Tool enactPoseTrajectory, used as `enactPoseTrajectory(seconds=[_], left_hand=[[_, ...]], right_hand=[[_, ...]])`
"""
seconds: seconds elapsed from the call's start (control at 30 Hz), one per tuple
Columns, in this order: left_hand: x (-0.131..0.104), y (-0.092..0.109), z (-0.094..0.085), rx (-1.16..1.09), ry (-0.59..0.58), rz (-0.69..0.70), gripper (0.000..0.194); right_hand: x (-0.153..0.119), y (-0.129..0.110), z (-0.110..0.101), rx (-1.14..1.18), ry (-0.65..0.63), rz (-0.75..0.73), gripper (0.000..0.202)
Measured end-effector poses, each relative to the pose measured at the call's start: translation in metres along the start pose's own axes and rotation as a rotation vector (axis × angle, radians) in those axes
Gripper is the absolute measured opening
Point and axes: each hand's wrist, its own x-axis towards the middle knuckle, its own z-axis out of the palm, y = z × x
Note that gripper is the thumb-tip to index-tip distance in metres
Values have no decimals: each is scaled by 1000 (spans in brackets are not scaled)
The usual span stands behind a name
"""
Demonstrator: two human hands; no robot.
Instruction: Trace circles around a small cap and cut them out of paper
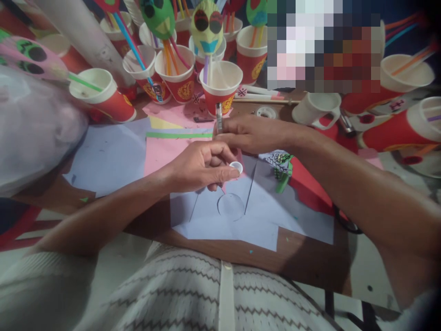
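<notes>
My left hand (206,168) pinches a small white round cap (236,168) between thumb and finger, over the paper. Just behind it, my right hand (237,133) is closed around a marker (219,117) whose dark end points up; its lower part is hidden. Below the hands lies a pale blue sheet (262,220) with a drawn circle (230,207) and slanted dark lines on either side. Pink paper (160,158) with a green strip (179,135) along its upper part lies to the left of the hands.
Red and white paper cups (220,82) with straws and painted faces stand along the back. A white mug (316,109) and tape roll (266,112) are at right. A plastic bag (37,124) bulges at far left. Red paper (312,186) lies under my right forearm.
</notes>
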Motion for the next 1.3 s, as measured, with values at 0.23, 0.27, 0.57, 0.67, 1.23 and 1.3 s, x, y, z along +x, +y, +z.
enactPoseTrajectory(seconds=[0.23,0.27,0.57,0.67,1.23,1.3], left_hand=[[1,-6,-1,-82,-24,14,16],[1,-6,-1,-84,-22,3,17],[-1,-10,-5,-176,-9,-55,19],[1,-14,-12,-280,-21,-56,19],[-10,-16,-50,-474,172,167,26],[-14,-17,-53,-412,246,167,26]], right_hand=[[-47,3,6,305,407,166,24],[-55,0,10,347,440,177,22],[-107,-17,56,589,890,331,15],[-111,-20,60,620,928,315,14],[-131,-22,80,-39,804,81,32],[-130,-24,79,-59,772,43,36]])
